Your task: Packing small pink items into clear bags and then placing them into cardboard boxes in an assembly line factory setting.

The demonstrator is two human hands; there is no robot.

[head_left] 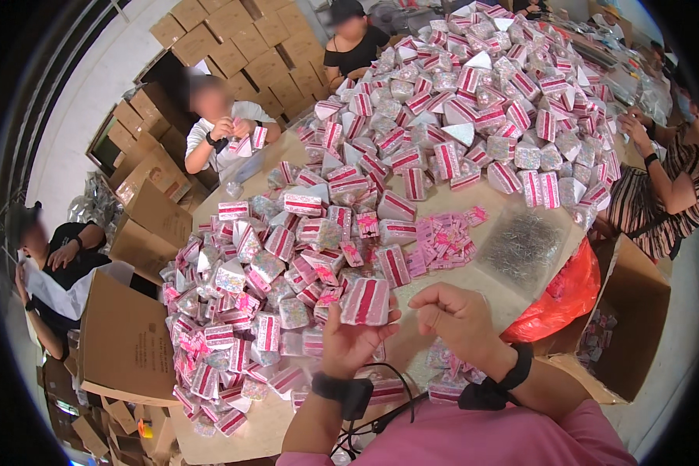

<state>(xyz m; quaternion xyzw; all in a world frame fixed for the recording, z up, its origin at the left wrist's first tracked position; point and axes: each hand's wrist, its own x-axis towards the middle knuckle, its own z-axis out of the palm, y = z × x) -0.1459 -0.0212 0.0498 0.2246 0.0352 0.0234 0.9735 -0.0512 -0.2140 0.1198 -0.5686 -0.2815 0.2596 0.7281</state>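
- Pink shirt (489, 439) seen nearest.
- Cake slice (365, 301) held in L hand (348, 340), fingers round it; prob. light, soft, slick; sides best gripped.
- R hand (462, 322): fingers curled, hold unclear.

Stacked brown cartons (245, 46) rise at the back, near a pale wall (74, 101). A large open carton (124, 334) stands by the left side of the desk (245, 439). Around it are a person in a white top (229, 120), a person in a dark cap (355, 46) and a person in stripes (664, 190). A red plastic bag (555, 303) sits beside another open carton (637, 303) at right.
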